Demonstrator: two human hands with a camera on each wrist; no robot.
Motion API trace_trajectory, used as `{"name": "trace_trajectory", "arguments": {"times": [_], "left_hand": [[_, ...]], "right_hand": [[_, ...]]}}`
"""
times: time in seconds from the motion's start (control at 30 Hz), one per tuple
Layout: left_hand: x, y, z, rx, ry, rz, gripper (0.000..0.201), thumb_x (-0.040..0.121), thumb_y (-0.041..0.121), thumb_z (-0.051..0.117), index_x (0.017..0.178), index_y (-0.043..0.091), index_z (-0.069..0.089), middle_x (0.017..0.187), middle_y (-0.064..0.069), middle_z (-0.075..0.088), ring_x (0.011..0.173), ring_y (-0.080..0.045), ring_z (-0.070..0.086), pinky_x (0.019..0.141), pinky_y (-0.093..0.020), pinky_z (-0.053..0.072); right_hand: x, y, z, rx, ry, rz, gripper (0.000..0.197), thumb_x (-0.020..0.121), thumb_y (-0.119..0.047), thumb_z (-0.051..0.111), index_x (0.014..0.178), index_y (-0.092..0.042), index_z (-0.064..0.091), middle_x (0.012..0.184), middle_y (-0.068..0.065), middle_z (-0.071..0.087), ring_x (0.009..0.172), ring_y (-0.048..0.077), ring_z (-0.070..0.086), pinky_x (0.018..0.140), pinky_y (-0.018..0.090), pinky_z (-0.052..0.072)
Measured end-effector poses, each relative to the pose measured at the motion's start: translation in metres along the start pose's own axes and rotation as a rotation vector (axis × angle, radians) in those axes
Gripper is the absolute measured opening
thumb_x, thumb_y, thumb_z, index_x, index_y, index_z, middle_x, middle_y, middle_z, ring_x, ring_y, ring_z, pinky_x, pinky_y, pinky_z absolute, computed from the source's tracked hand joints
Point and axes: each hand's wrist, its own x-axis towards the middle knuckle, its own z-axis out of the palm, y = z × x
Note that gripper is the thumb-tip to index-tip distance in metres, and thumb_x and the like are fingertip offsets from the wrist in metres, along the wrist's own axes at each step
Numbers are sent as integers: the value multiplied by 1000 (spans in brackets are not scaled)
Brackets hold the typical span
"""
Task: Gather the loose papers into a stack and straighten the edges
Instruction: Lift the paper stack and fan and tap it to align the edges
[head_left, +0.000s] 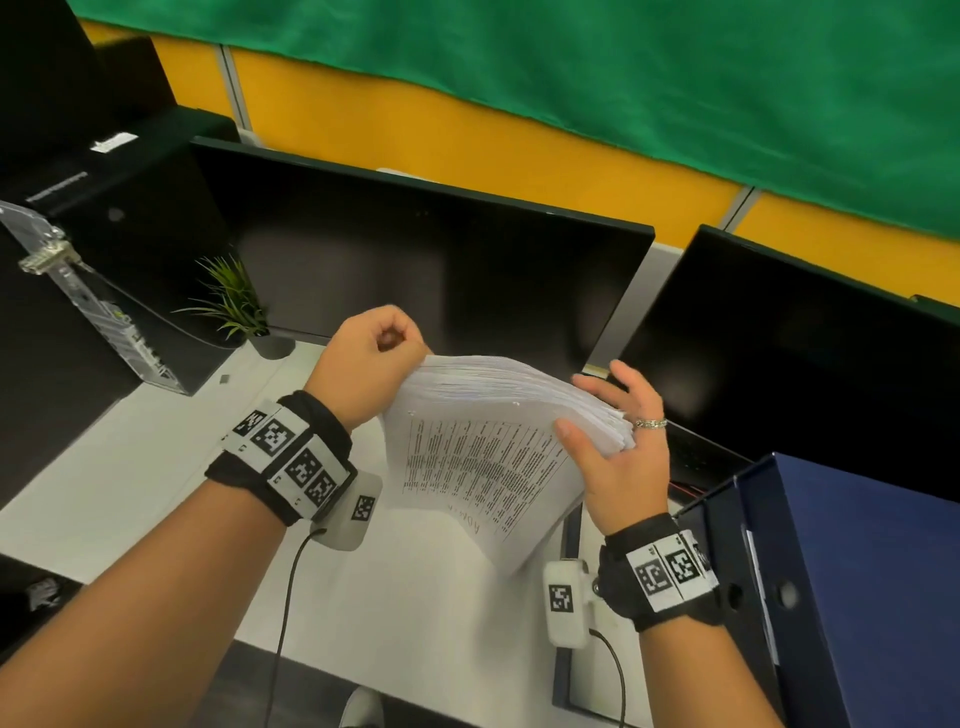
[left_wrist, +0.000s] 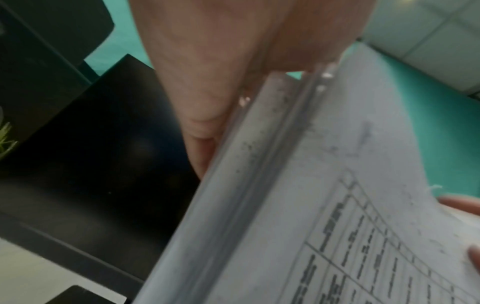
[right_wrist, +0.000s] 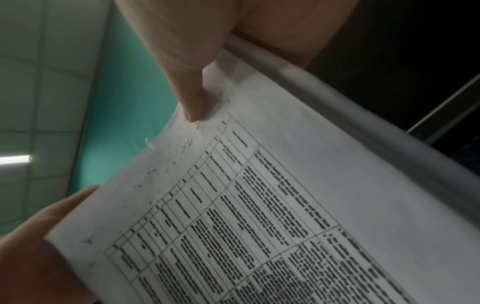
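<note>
A thick stack of white printed papers (head_left: 488, 447) stands tilted above the white desk (head_left: 156, 467), its printed face toward me and its lower corner near the desk. My left hand (head_left: 371, 358) grips the stack's upper left corner with curled fingers. My right hand (head_left: 618, 441) holds the right edge, thumb on the front sheet and fingers spread behind. The left wrist view shows the stack (left_wrist: 298, 205) edge-on beside my fingers (left_wrist: 202, 127). In the right wrist view my thumb (right_wrist: 192, 92) presses the table-printed top sheet (right_wrist: 259, 205).
Two dark monitors (head_left: 426, 270) (head_left: 789, 353) stand behind the stack. A small potted plant (head_left: 234, 301) sits at the back left, beside a black computer case (head_left: 78, 234). A dark blue binder (head_left: 841, 587) stands at the right. A green cloth (head_left: 623, 78) hangs over the yellow partition.
</note>
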Motion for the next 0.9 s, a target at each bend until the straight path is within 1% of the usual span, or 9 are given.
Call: {"name": "trace_trajectory", "arguments": {"times": [0.1,0.17,0.3,0.37,0.43,0.53,0.6,0.77,0.9], "left_hand": [[-3,-13,-12,-240,-168,36,43,78,46,73,114,24,62,111,-6,74,103,-21,69,91,-38,56],[-10,-33,-20,-336,-332,-31,80,61,30,84,133,37,48,127,-2,66,119,-24,63,88,-33,55],[-24,-63,-17,-83,-629,-40,141,39,20,95,150,45,12,152,15,39,138,1,40,112,-20,37],[-27,-69,-7,108,-613,10,131,50,46,95,155,28,19,151,17,40,140,3,36,118,-26,32],[-25,-72,6,195,-445,32,88,68,55,82,144,26,47,143,11,53,132,-7,50,113,-40,42],[-22,-66,14,88,-120,16,32,86,19,75,117,28,69,120,4,71,112,-16,67,99,-48,53],[-21,-65,10,-91,-45,-39,34,81,10,79,110,26,72,111,5,75,106,-16,70,95,-45,56],[-32,-79,16,-189,-128,-13,69,55,30,90,114,21,55,108,9,66,101,-6,66,85,-30,58],[-30,-76,21,-301,-118,48,85,51,44,93,117,14,49,106,19,62,102,-5,63,82,-23,55]], "right_hand": [[0,-2,1,-141,0,-24,38,85,-17,73,103,-48,60,104,-31,63,101,3,63,84,44,58],[1,-3,0,-101,48,0,35,82,-18,75,103,-42,61,98,-32,63,96,2,64,80,41,60],[2,9,-1,103,124,134,77,70,-11,86,131,-33,46,111,-18,62,97,5,66,76,23,59],[2,16,1,129,119,203,64,70,-9,84,124,-28,56,108,-10,65,96,7,68,71,19,58],[5,19,5,121,112,250,41,73,-10,82,107,-26,65,100,-10,69,94,11,69,70,21,60],[11,11,3,165,101,234,34,73,-5,81,98,-24,69,90,-10,75,92,10,72,69,18,58],[14,4,-5,181,99,167,36,71,-1,81,100,-18,70,90,-11,76,90,7,72,71,17,57],[8,13,-4,170,-16,207,86,57,2,86,133,-16,50,109,2,67,96,8,68,80,23,58],[13,14,1,188,-20,214,87,58,7,86,132,-20,49,108,4,67,96,8,69,79,22,57]]}}
